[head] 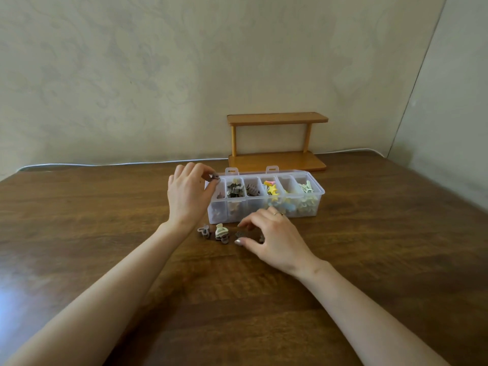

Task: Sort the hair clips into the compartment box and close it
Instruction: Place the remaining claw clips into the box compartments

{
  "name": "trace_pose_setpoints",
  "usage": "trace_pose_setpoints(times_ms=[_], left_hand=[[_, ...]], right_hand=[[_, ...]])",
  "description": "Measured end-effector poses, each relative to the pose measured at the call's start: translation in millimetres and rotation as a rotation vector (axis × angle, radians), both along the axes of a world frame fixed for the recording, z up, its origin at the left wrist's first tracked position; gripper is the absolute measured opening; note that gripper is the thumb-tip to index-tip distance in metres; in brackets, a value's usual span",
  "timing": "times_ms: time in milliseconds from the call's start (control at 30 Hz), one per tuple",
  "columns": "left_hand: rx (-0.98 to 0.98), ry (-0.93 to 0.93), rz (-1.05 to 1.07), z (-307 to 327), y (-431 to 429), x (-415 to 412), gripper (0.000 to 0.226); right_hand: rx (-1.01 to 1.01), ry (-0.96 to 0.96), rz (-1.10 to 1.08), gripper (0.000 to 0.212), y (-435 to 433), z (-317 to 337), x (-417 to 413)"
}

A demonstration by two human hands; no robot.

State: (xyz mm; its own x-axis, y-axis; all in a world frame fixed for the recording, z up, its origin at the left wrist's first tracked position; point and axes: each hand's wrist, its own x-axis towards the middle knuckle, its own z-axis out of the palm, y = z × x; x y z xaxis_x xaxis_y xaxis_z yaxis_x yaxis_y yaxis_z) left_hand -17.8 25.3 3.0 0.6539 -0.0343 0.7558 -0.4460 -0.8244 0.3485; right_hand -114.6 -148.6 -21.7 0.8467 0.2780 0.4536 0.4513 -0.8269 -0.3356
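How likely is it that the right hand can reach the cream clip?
Probably yes. The cream clip lies uncovered on the table near the right hand, and the left hand holds a brown clip at the box, out of the way.

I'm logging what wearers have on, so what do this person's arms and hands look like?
The left arm and right arm are bare, with no sleeves, watch or bracelet in view. The right hand wears a thin gold-coloured ring on one finger, and its thumbnail looks pale and glossy. The left hand shows no ring from this angle.

Gold ring (278, 213) on right hand (274, 240)
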Motion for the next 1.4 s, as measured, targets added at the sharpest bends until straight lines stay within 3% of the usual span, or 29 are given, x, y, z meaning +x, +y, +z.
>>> trace_pose_setpoints(times_ms=[167, 433, 500, 667, 833, 1067, 1233, 1400], left_hand=[[0.044, 0.154, 0.013, 6.3, 2.4, 15.1, 0.022], [-0.008, 0.048, -0.086, 10.7, 8.1, -17.2, 0.010], [0.026, 0.038, -0.166, 8.8, 6.8, -29.6, 0.012], [0.168, 0.086, -0.442, -6.8, 5.3, -50.0, 0.024], [0.188, 0.156, -0.615, -14.5, 0.0, -58.8, 0.028], [0.155, 0.077, -0.498, -14.5, -3.3, -61.3, 0.020], [0.017, 0.051, -0.356, -9.1, 2.9, -56.1, 0.018], [-0.134, 0.074, -0.165, 6.3, 12.9, -27.2, 0.016]], right_hand=[[-0.081, 0.002, -0.031, 0.040, 0.2, -2.5, 0.5], [-0.074, 0.009, -0.034, 0.028, 1.6, -3.7, 1.7], [0.012, 0.022, -0.035, 0.024, 0.9, -2.4, 1.2], [0.440, 0.181, -0.014, 0.019, 0.3, 5.8, 0.3], [0.569, 0.198, 0.001, 0.017, -1.4, 8.4, -0.9], [0.600, 0.199, 0.023, 0.018, -1.7, 6.2, -0.6], [0.366, 0.077, -0.054, 0.017, -6.6, 0.6, 1.3], [0.341, 0.062, -0.053, 0.012, -5.9, 1.5, 0.1]])
